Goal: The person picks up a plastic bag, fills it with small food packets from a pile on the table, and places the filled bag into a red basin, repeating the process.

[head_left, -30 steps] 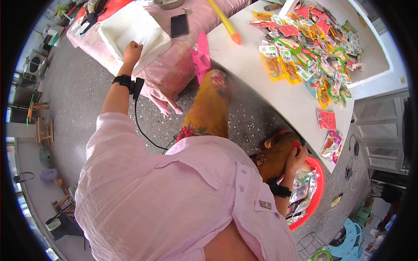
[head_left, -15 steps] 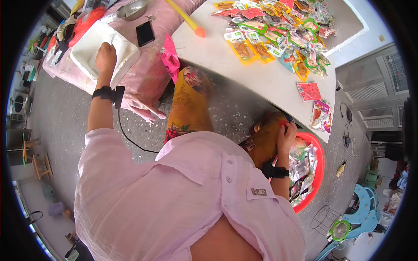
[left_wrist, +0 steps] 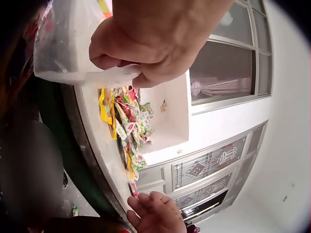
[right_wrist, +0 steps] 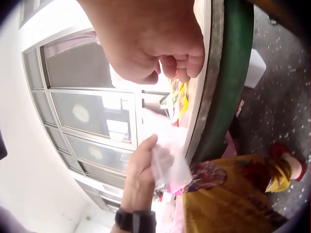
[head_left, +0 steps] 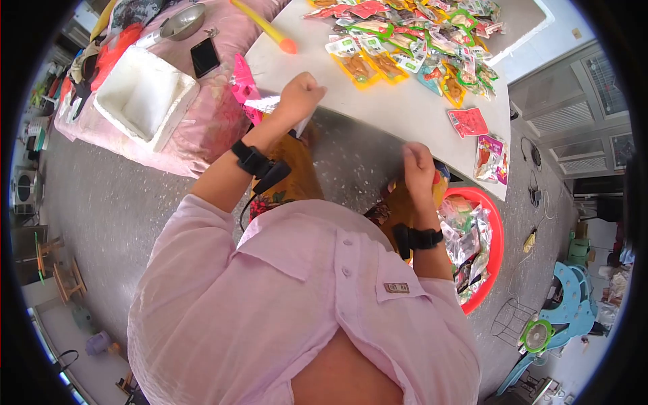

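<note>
My left hand (head_left: 300, 98) pinches a clear plastic bag (left_wrist: 68, 53) by its edge, above my lap near the table's front edge. In the right wrist view the bag hangs from the thumb and fingers of that hand. To the right, my right hand (head_left: 419, 169) is raised over my right knee with its fingers loosely curled and nothing in them. A pile of small sealed snack packets (head_left: 405, 40) lies on the white table (head_left: 304, 64) beyond both hands.
At the left, a white foam box (head_left: 177, 101) stands on a pink cloth beside a phone (head_left: 204, 57) and a metal bowl (head_left: 183, 22). A red basin (head_left: 496, 250) of packets sits by my right leg. A pink bag (head_left: 244, 84) hangs at the table's left corner.
My left hand has left the foam box and moved right, bringing the plastic bag over my lap. My right hand has lifted off my knee towards the table's edge.
</note>
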{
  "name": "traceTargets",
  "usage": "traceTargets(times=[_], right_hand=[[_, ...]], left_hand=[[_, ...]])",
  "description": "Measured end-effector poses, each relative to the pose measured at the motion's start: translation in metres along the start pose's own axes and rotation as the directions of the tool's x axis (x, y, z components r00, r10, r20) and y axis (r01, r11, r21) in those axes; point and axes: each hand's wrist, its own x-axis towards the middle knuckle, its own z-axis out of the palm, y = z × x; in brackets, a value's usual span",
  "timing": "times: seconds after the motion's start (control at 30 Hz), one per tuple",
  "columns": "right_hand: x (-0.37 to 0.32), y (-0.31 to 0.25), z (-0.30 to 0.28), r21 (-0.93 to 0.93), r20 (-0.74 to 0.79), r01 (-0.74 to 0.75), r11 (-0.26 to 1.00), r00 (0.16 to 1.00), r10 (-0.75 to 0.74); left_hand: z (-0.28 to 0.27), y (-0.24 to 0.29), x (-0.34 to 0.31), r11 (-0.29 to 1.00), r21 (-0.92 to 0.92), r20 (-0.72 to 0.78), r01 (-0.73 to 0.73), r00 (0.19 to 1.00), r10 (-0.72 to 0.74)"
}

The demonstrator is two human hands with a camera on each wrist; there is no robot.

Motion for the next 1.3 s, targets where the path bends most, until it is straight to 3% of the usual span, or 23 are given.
traceTargets(times=[0.1, 0.13, 0.17, 0.27, 0.37, 0.47, 0.57, 0.77, 0.87, 0.93, 0.97, 1.0, 1.07, 1.13, 1.17, 1.2, 1.27, 1.3], right_hand=[[0.023, -0.022, 0.040, 0.305, 0.213, -0.401, 0.864, 0.913, 0.348], [0.028, -0.028, 0.052, 0.389, 0.234, -0.430, 0.815, 0.901, 0.364], [0.032, -0.033, 0.062, 0.468, 0.257, -0.456, 0.757, 0.890, 0.377], [0.042, -0.038, 0.083, 0.413, 0.339, -0.514, 0.752, 0.853, 0.397], [0.043, -0.042, 0.087, 0.393, 0.323, -0.512, 0.764, 0.855, 0.406], [0.045, -0.045, 0.081, 0.323, 0.441, -0.534, 0.782, 0.816, 0.375], [0.043, -0.024, 0.086, 0.488, 0.338, -0.543, 0.683, 0.839, 0.426], [0.042, -0.030, 0.081, 0.591, 0.449, -0.627, 0.508, 0.779, 0.438], [0.045, -0.033, 0.078, 0.643, 0.475, -0.659, 0.390, 0.743, 0.471], [0.046, -0.002, 0.085, 0.510, 0.373, -0.410, 0.756, 0.897, 0.235], [0.045, 0.012, 0.087, 0.533, 0.360, -0.413, 0.738, 0.900, 0.244], [0.045, 0.013, 0.087, 0.556, 0.346, -0.415, 0.720, 0.903, 0.254], [0.050, -0.026, 0.080, 0.753, 0.429, -0.611, 0.243, 0.736, 0.523], [0.049, -0.013, 0.088, 0.648, 0.297, -0.457, 0.610, 0.888, 0.350], [0.050, -0.006, 0.091, 0.634, 0.293, -0.438, 0.638, 0.899, 0.327], [0.051, -0.009, 0.093, 0.620, 0.287, -0.417, 0.664, 0.909, 0.303], [0.052, -0.014, 0.095, 0.709, 0.376, -0.548, 0.443, 0.826, 0.420], [0.053, -0.020, 0.093, 0.691, 0.416, -0.578, 0.433, 0.809, 0.415]], left_hand=[[0.042, -0.003, 0.005, 0.977, -0.132, 0.107, 0.165, 0.983, -0.151], [0.051, 0.002, 0.004, 0.959, -0.177, 0.145, 0.221, 0.970, -0.197], [0.058, 0.006, 0.003, 0.935, -0.218, 0.185, 0.279, 0.953, -0.241], [0.070, 0.018, 0.000, 0.809, -0.388, 0.301, 0.442, 0.890, -0.342], [0.074, 0.015, -0.001, 0.770, -0.468, 0.306, 0.434, 0.897, -0.320], [0.071, 0.023, -0.009, 0.765, -0.434, 0.377, 0.475, 0.868, -0.324], [0.074, 0.019, -0.014, 0.735, -0.490, 0.445, 0.469, 0.859, -0.251], [0.062, 0.028, -0.015, 0.678, -0.467, 0.529, 0.567, 0.794, -0.300], [0.058, 0.025, -0.011, 0.686, -0.469, 0.531, 0.556, 0.798, -0.284], [0.052, 0.031, -0.009, 0.698, -0.464, 0.503, 0.546, 0.811, -0.300], [0.050, 0.033, -0.010, 0.703, -0.463, 0.488, 0.539, 0.817, -0.305], [0.051, 0.031, -0.011, 0.825, -0.391, 0.371, 0.408, 0.890, -0.264], [0.053, 0.026, -0.014, 0.977, -0.169, 0.150, 0.131, 0.983, -0.106], [0.052, 0.047, -0.031, 0.996, -0.010, 0.197, 0.091, 0.977, -0.087], [0.051, 0.054, -0.037, 0.995, 0.070, 0.219, 0.065, 0.972, -0.079], [0.051, 0.054, -0.039, 0.993, 0.116, 0.213, 0.020, 0.976, -0.045], [0.050, 0.049, -0.041, 0.976, 0.209, 0.209, -0.068, 0.978, 0.024], [0.049, 0.047, -0.043, 0.969, 0.225, 0.200, -0.099, 0.978, 0.054]])
